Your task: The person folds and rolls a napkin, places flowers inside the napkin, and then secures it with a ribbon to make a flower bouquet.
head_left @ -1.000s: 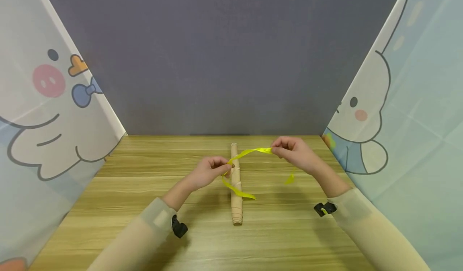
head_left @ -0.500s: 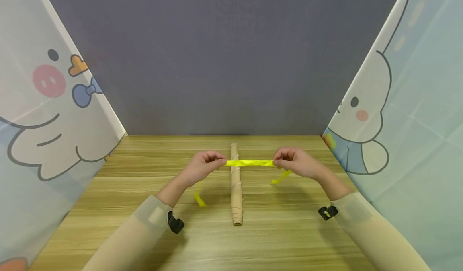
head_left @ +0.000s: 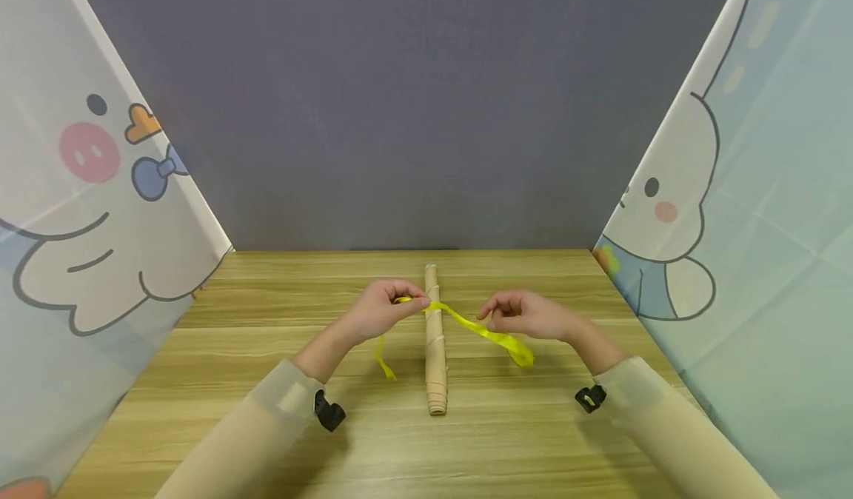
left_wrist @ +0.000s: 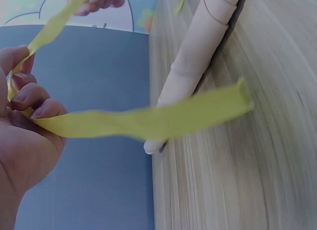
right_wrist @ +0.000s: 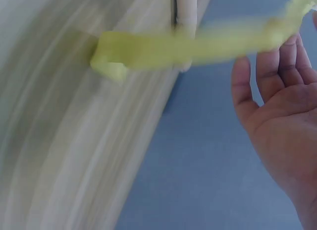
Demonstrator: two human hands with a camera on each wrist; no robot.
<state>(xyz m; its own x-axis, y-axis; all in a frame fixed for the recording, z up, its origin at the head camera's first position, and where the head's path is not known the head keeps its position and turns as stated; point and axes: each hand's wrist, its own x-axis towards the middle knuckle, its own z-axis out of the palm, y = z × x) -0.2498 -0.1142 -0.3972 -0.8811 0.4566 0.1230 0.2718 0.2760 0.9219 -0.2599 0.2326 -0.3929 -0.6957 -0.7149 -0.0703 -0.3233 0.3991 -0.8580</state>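
A yellow ribbon (head_left: 517, 349) crosses above a slim beige roll (head_left: 436, 372), which lies lengthwise on the table. My left hand (head_left: 381, 310) pinches the ribbon between thumb and fingers just left of the roll; one tail hangs below it. In the left wrist view that tail (left_wrist: 173, 116) stretches out blurred from the left hand (left_wrist: 29, 121). To the right of the roll, my right hand (head_left: 533, 314) has its fingers loosely bent beside the ribbon, whose free end droops below them. The right wrist view has the right hand (right_wrist: 287, 106) with fingers parted, the ribbon passing by the fingertips.
The wood-grain table (head_left: 266, 440) ends at a dark grey back panel (head_left: 426, 114). Cloth walls with cartoon figures stand on the left (head_left: 87, 210) and right (head_left: 753, 262). Each sleeve carries a small black camera near the wrist.
The ribbon was stretched level between both hands half a second ago; now its right end swings free and droops. The right hand has moved slightly down and left. The roll has stayed put.
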